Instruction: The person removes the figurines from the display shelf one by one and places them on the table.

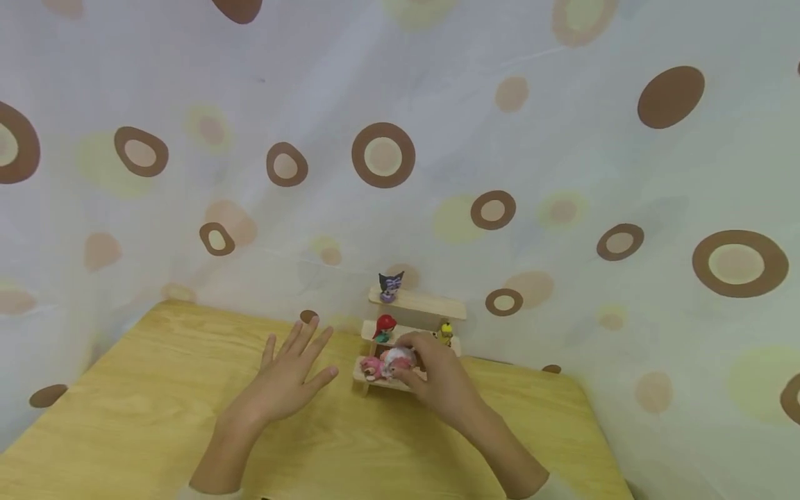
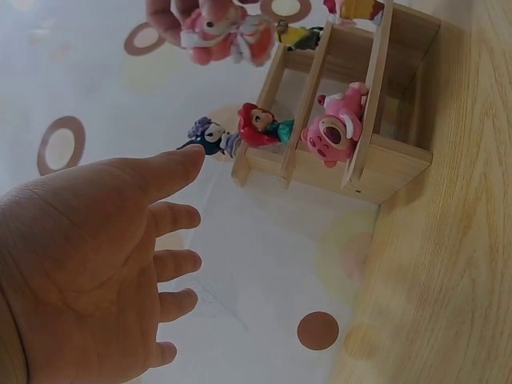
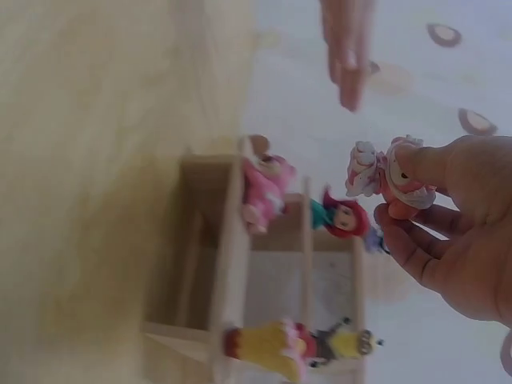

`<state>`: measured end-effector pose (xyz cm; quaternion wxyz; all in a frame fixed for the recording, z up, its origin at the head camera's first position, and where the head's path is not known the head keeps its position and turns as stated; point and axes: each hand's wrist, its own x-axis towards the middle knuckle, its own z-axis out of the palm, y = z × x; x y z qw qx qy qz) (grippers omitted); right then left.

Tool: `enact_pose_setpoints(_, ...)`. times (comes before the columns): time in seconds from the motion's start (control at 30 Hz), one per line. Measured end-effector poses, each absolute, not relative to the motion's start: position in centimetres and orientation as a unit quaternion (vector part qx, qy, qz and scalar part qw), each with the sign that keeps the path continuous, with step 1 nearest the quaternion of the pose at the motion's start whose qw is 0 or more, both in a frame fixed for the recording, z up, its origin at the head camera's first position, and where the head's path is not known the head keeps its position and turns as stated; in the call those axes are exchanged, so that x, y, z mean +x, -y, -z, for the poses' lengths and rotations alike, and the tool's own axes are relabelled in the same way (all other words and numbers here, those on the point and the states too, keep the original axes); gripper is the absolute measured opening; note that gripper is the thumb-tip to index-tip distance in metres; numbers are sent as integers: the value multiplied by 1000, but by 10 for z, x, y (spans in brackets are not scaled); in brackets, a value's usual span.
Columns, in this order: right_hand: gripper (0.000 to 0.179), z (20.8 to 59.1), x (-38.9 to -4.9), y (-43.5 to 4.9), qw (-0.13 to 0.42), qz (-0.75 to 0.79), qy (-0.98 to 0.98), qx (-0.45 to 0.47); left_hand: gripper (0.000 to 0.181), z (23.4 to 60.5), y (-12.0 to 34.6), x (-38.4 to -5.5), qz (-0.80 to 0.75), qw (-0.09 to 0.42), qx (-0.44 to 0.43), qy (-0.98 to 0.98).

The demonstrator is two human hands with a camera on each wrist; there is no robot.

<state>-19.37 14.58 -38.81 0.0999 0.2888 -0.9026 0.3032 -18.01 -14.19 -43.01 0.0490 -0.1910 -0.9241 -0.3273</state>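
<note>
My right hand (image 1: 440,375) pinches a small pink-and-white figurine (image 3: 392,176) between thumb and fingers, in front of a small wooden tiered shelf (image 1: 431,303). On the shelf's lowest tier, at the left, sits a pink bear figurine (image 2: 336,132). A red-haired figurine (image 1: 385,328) with a green lower body is on the middle tier, and a yellow figurine (image 1: 446,332) stands at that tier's right end. The top tier bears a dark-eared purple figurine (image 1: 390,286). To the left of the shelf, my left hand (image 1: 284,382) hovers with fingers spread, holding nothing.
A figurine in a yellow dress (image 3: 268,350) stands on the lowest tier's right side, hidden behind my right hand in the head view. The shelf rests on a light wooden table (image 1: 156,389), near its back edge. Behind it hangs a white sheet (image 1: 437,83) with brown spots.
</note>
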Motion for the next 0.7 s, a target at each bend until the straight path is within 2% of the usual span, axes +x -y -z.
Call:
enact_pose_setpoints(0.33, 31, 436, -182, -125, 53, -228, 918, 322, 74, 430, 142, -183, 317, 47, -192, 927)
enact_pose_setpoints(0.7, 25, 467, -182, -117, 18, -216, 925, 313, 74, 434, 142, -185, 317, 42, -193, 928)
